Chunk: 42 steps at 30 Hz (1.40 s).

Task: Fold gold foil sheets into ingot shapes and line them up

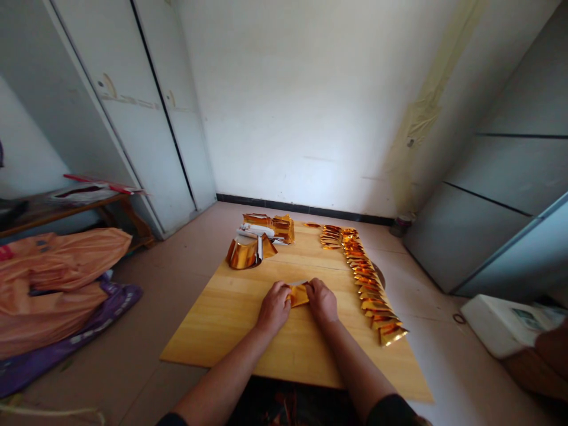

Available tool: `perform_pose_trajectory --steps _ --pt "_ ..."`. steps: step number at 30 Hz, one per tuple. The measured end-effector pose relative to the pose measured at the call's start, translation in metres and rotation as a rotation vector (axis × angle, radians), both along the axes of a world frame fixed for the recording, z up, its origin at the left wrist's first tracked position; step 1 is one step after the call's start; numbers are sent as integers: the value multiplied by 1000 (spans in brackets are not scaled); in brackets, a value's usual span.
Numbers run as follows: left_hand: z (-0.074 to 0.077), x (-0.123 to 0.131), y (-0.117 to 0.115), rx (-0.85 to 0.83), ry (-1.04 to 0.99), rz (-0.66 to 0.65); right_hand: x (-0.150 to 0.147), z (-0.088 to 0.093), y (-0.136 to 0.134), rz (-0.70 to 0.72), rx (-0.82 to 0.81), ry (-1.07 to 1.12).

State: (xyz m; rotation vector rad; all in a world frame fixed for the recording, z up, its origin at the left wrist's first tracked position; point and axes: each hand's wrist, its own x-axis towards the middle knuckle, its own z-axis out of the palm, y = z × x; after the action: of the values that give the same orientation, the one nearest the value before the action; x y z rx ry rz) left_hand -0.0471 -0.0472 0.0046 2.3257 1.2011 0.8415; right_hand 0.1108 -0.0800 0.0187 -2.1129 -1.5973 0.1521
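Note:
Over the middle of the wooden board (248,337), a piece of gold foil paper (300,295) is stretched between my two hands. My left hand (276,307) pinches its left end, and my right hand (322,300) grips its right end. A pale strip shows along the paper's far edge. Down the board's right side runs a row of folded gold foil pieces (370,284), overlapping one another. At the far left lie a curled gold foil sheet (244,253) and stacked gold foil sheets (283,228) with white undersides.
Grey cabinets (119,106) stand at the back left. Orange cloth (57,278) and a purple bag (75,349) lie on the floor at left. To the right are a grey refrigerator-like cabinet (497,195) and a white box (501,322). A white wall (293,106) rises behind the board.

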Motion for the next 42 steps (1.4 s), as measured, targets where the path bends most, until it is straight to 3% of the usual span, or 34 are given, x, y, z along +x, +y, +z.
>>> perform_pose_trajectory --steps 4,13,23,35,42 --pt "2 -2 -2 -24 17 26 3 8 -1 7 -66 74" --pt "1 -2 4 -77 35 85 -6 3 20 -23 -194 -220" --pt "-3 1 11 -95 73 135 -7 -3 24 -27 -198 -276" --pt "5 6 9 -124 189 187 -8 -6 26 -9 -207 -328" --pt "5 4 2 11 252 205 -9 -4 24 -36 -144 -322"
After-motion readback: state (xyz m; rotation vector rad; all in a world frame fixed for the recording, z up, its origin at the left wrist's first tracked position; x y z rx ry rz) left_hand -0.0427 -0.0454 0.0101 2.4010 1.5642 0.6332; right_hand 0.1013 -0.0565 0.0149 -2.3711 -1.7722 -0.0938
